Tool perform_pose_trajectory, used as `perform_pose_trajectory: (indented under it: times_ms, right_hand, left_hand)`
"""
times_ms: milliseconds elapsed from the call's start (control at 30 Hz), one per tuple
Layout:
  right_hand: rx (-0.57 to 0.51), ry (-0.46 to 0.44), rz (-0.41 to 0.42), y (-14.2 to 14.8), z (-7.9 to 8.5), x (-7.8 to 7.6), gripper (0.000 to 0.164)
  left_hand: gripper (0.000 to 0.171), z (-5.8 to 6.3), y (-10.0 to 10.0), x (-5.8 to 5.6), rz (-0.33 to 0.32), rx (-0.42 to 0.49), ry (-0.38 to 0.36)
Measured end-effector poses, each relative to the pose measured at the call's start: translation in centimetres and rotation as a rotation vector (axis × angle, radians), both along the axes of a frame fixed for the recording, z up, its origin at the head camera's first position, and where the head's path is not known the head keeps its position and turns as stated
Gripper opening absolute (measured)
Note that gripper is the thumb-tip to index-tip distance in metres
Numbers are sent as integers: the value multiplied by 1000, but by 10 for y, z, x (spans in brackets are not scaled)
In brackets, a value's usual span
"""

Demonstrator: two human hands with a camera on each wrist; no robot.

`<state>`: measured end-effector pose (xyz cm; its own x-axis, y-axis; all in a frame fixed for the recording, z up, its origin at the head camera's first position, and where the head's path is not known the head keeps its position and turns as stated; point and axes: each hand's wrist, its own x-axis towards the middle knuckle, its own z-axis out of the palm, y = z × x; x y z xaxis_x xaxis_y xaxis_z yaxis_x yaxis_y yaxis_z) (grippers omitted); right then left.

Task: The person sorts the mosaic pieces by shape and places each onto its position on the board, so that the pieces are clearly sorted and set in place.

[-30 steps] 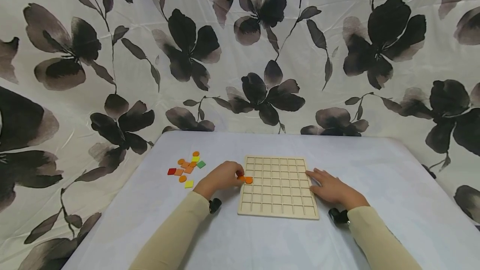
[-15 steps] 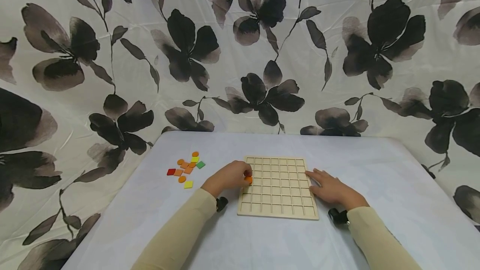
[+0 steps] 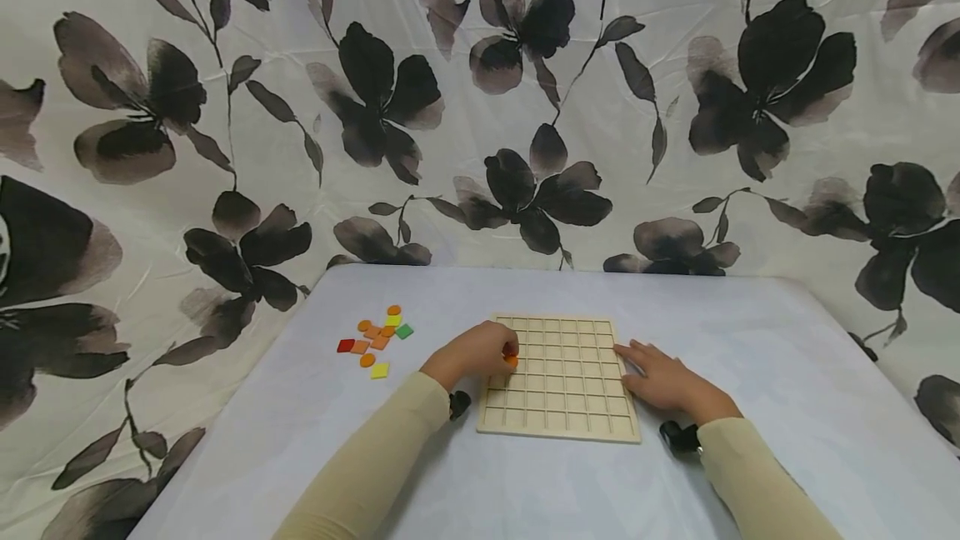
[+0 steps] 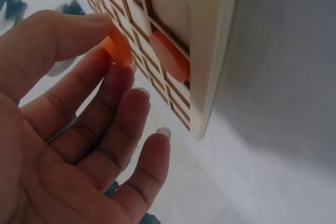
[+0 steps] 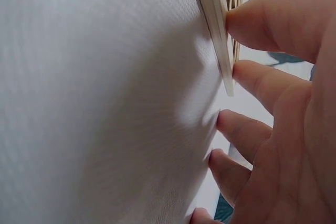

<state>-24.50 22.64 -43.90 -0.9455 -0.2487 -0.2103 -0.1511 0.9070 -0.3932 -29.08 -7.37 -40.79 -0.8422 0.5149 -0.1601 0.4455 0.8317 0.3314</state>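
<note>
My left hand is over the left part of a square wooden grid board. Between its thumb and forefinger it pinches an orange round disc, held on edge close above the cells. Another orange disc lies in a cell by the board's border; the hand hides it in the head view. At the board's opposite side, my right hand lies with fingers stretched out. Its thumb and forefinger touch the board's edge, while the other fingertips rest on the white cloth.
Left of the board, a loose group of flat pieces lies on the white table: several orange discs and squares, yellow squares, a red square and a green square. A floral curtain hangs behind the table.
My left hand has moved right with its orange disc, from the board's left border to over the cells, covering the disc lying there. The right hand stays in place.
</note>
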Motion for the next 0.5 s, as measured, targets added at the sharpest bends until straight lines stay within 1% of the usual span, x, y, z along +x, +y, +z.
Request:
perform_pose_trajectory:
  times_ms: [333,500]
  right_hand:
    - [2,15,3,2,-1,0,57]
    - [2,19,4,3,-1,2,57]
  left_hand:
    - [7,-5,8,-6,-19,-24,11]
    - [7,-7,13,-6,-28,-45,9]
